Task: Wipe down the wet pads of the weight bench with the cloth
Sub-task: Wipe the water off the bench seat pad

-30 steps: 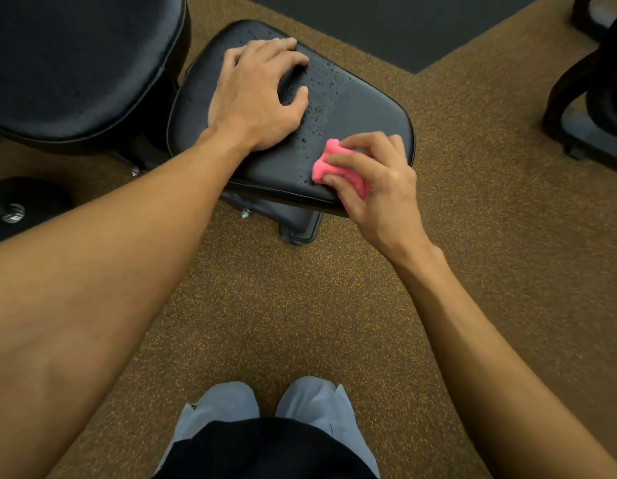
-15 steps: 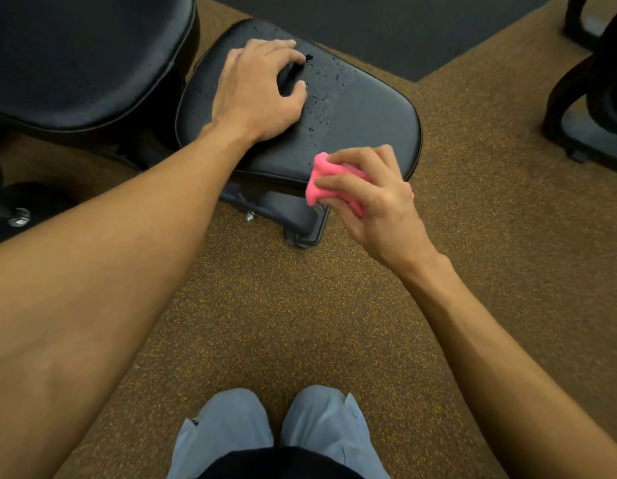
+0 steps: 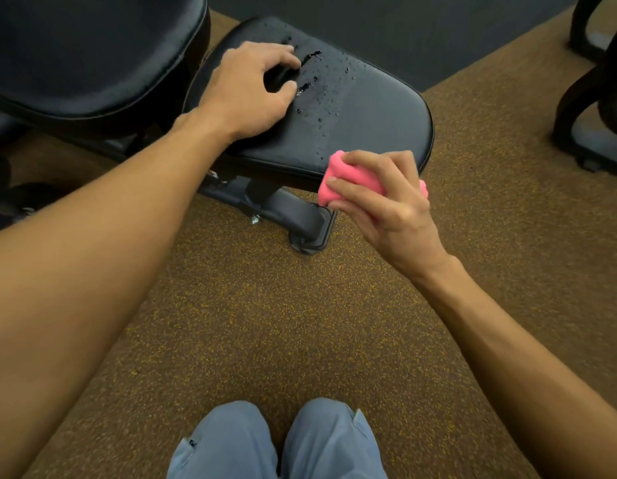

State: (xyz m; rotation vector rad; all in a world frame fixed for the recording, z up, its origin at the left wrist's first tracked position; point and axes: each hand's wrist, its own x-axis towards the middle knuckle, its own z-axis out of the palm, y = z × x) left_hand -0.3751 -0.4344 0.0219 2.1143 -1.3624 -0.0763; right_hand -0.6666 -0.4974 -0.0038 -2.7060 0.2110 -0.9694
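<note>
- Head view, hands: the left hand rests on the seat pad. Its fingers are bent, with the fingertips on the pad surface, and it holds nothing.
- Head view, hands: the right hand grips the cloth, with fingers and thumb curled round it.
- Cloth: pink and bunched into a wad. It sits at the near edge of the seat pad, toward the pad's right corner. Contact between cloth and pad cannot be confirmed.
- Seat pad: black and glossy. Droplets and short wet streaks lie on the far half, just beside the left fingertips. The near right part of the pad shows almost no drops.
- Back pad: black, at upper left, just beside the seat pad.
- Frame: a dark metal tube under the seat pad, ending in a foot cap on the floor, below the cloth.
- Floor: brown with yellow flecks. A dark mat lies beyond the seat pad.
- Other equipment: a dark curved base at the right edge, well apart from the pads.
- Knees: light blue trousers at the bottom edge, between the two forearms.
</note>
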